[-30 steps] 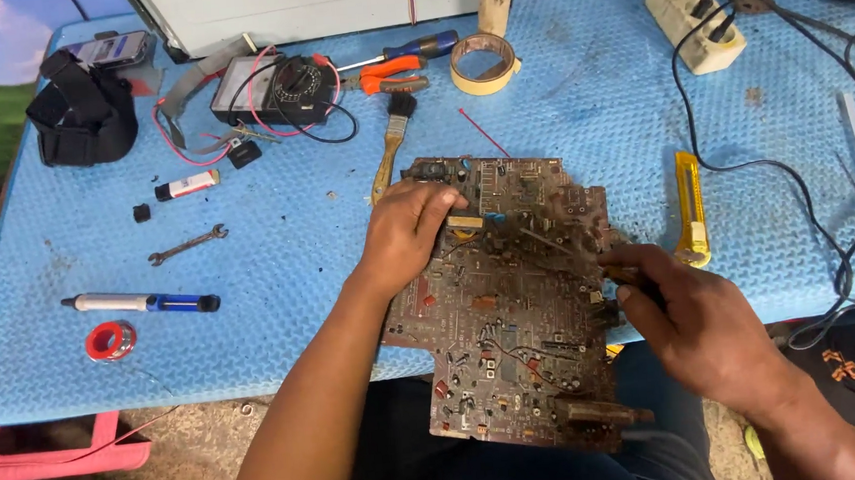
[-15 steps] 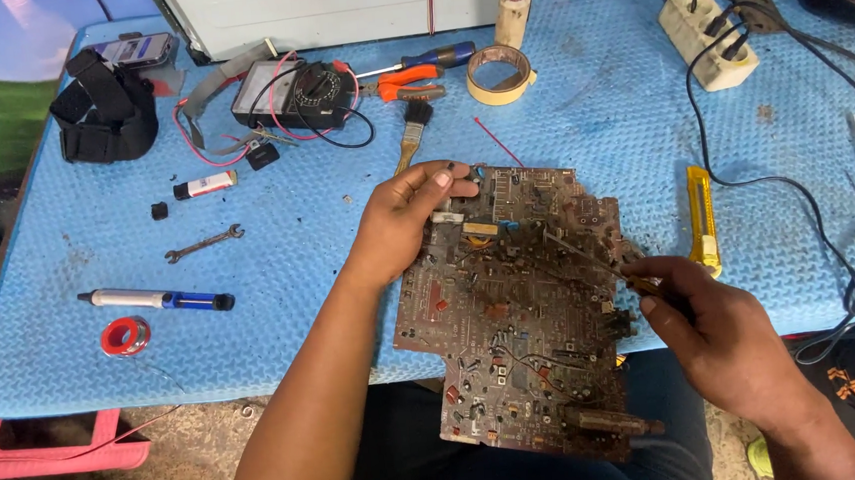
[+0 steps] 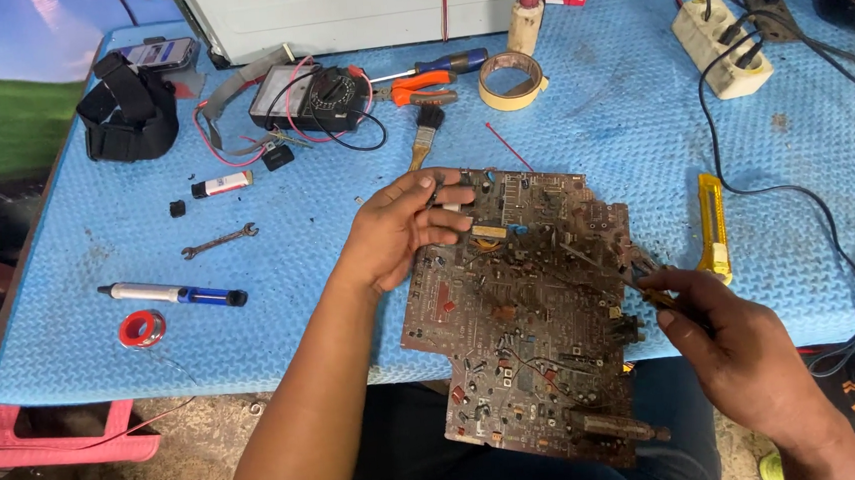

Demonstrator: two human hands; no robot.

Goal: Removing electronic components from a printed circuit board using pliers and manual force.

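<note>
A large brown circuit board [image 3: 523,313], crowded with components, lies tilted over the near edge of the blue table mat [image 3: 95,223] and my lap. My left hand [image 3: 402,227] grips the board's upper left corner, fingers curled over its edge. My right hand [image 3: 725,339] is at the board's right edge, closed on a thin pointed tool [image 3: 641,280]. The tool's tip reaches up-left over the components. I cannot tell whether the tip touches the board.
A yellow utility knife [image 3: 712,225] lies just right of the board. Behind it are a brush [image 3: 423,135], tape roll [image 3: 512,79], orange pliers [image 3: 417,85], multimeter [image 3: 312,96] and power strip [image 3: 720,44] with black cables. Left: wrench [image 3: 219,242], solder sucker [image 3: 170,293], red reel [image 3: 141,328].
My left hand keeps its hold on the board's corner. My right hand with the tool has shifted only slightly beside the board's right edge. The view has moved a little.
</note>
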